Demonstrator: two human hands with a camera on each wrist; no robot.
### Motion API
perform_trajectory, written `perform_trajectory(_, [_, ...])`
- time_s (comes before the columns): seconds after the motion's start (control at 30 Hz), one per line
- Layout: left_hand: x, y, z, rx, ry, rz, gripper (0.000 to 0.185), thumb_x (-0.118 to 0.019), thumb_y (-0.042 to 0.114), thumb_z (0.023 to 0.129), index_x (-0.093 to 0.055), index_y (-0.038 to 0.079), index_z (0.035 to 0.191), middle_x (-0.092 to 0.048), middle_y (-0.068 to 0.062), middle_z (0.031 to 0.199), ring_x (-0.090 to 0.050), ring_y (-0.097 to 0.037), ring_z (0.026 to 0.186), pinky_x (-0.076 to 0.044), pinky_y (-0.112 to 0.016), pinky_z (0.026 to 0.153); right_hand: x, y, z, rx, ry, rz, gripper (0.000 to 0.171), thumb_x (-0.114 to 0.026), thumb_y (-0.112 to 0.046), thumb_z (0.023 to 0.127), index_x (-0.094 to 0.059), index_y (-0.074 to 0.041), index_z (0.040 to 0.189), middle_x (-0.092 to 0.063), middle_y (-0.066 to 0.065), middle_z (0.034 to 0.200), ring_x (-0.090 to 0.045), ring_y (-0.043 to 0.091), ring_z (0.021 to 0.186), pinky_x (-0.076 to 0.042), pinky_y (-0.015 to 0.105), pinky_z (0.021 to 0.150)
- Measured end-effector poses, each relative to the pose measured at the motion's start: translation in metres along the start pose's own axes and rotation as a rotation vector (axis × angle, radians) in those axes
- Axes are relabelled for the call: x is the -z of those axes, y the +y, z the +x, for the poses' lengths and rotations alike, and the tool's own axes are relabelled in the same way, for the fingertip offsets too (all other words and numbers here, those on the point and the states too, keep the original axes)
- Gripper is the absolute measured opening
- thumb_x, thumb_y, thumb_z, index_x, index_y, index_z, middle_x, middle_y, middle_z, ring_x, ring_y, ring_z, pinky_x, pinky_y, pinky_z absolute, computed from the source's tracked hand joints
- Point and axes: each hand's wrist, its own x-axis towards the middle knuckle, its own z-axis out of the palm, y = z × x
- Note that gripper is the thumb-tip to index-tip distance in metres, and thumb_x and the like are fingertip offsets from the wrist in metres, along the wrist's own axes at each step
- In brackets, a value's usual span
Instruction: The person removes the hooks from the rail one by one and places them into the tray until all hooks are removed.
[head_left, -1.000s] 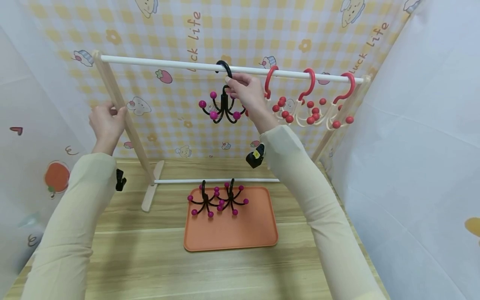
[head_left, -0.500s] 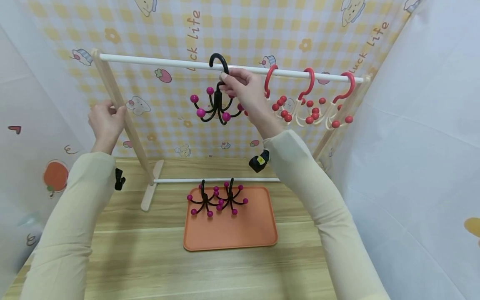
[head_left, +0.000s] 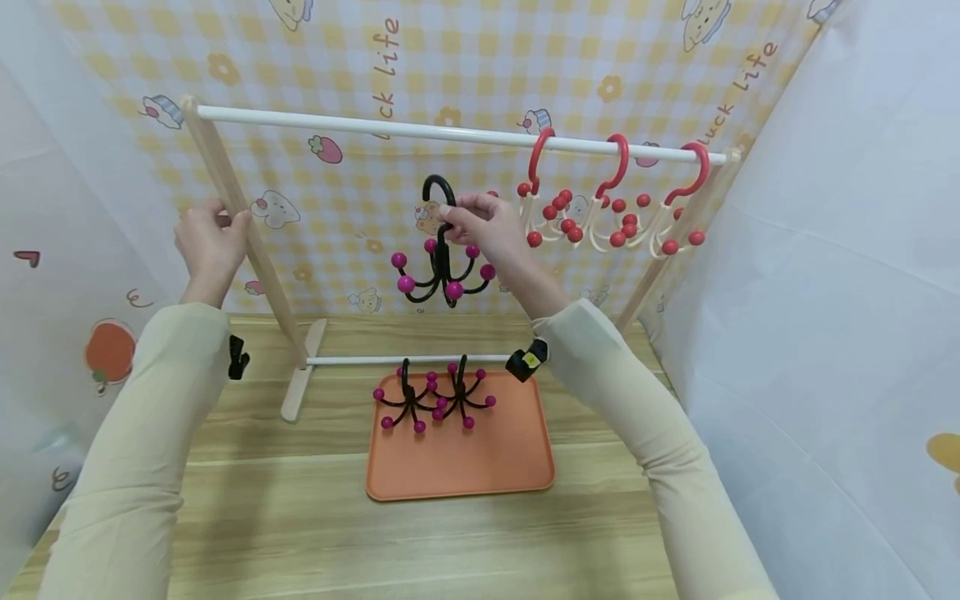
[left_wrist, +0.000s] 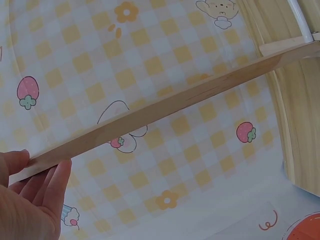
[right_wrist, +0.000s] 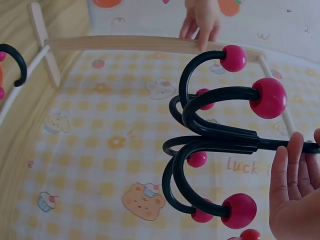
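Three red hooks [head_left: 617,196] on the rail [head_left: 360,127], two black ones on the tray [head_left: 495,467]. Right hand [head_left: 487,229] pinching black hook [head_left: 438,250] mid-air; left hand [head_left: 210,246] gripping rack leg [head_left: 240,208].

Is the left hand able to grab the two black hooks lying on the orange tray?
Probably yes, once it lets go: the left hand grips the rack's wooden leg, and nothing covers the black hooks on the orange tray.

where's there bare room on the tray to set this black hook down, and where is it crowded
The tray is bare across its near half and its right side, from the two black hooks down to the front rim. Its far left part is crowded by those hooks, which touch each other. The right hand holds the black hook in the air above.
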Motion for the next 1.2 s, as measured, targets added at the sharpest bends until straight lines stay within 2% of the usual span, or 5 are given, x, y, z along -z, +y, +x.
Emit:
perform_trajectory(0.27, [0.001, 0.001, 0.000, -0.001, 0.005, 0.020, 0.040, -0.042, 0.029, 0.091, -0.055, -0.001, 0.114, -0.055, -0.020, 0.113, -0.054, -0.033, 0.100, -0.042, -0.039, 0.083, 0.009, 0.021, -0.012, -0.091, -0.023, -0.082, 0.017, -0.064, -0.018, 0.082, -0.058, -0.004, 0.090, -0.063, 0.009, 0.087, -0.055, 0.018, 0.065, -0.046, 0.030, 0.073])
perform_trajectory(0.4, [0.002, 0.001, 0.000, 0.015, -0.008, 0.011, 0.042, -0.042, 0.030, 0.091, -0.054, 0.000, 0.117, -0.054, -0.020, 0.114, -0.053, -0.033, 0.101, -0.043, -0.037, 0.083, 0.013, 0.031, -0.018, -0.128, -0.020, -0.135, 0.019, -0.064, -0.021, 0.081, -0.059, -0.005, 0.089, -0.062, 0.007, 0.081, -0.054, 0.017, 0.062, -0.043, 0.030, 0.067])
perform_trajectory(0.77, [0.001, -0.001, 0.002, 0.017, -0.021, 0.010, 0.042, -0.042, 0.030, 0.091, -0.053, 0.001, 0.119, -0.054, -0.020, 0.115, -0.052, -0.033, 0.103, -0.045, -0.032, 0.080, 0.025, 0.053, -0.034, -0.226, -0.031, -0.107, 0.016, -0.060, -0.019, 0.085, -0.058, -0.003, 0.088, -0.062, 0.010, 0.087, -0.045, 0.013, 0.054, -0.044, 0.026, 0.059])
perform_trajectory(1.0, [0.000, -0.002, 0.003, 0.015, -0.023, 0.013, 0.043, -0.041, 0.031, 0.091, -0.053, 0.002, 0.120, -0.054, -0.020, 0.114, -0.053, -0.033, 0.102, -0.044, -0.034, 0.081, 0.037, 0.068, -0.042, -0.257, -0.029, -0.123, 0.017, -0.059, -0.021, 0.085, -0.059, -0.004, 0.085, -0.062, 0.009, 0.086, -0.046, 0.015, 0.055, -0.043, 0.033, 0.065])
perform_trajectory(1.2, [0.000, -0.001, 0.002, 0.015, -0.027, 0.009, 0.043, -0.041, 0.031, 0.091, -0.053, 0.002, 0.120, -0.054, -0.020, 0.115, -0.053, -0.033, 0.102, -0.044, -0.036, 0.082, 0.049, 0.081, -0.050, -0.298, -0.005, -0.111, 0.020, -0.061, -0.023, 0.083, -0.055, -0.004, 0.081, -0.061, 0.010, 0.085, -0.044, 0.015, 0.054, -0.042, 0.029, 0.061])
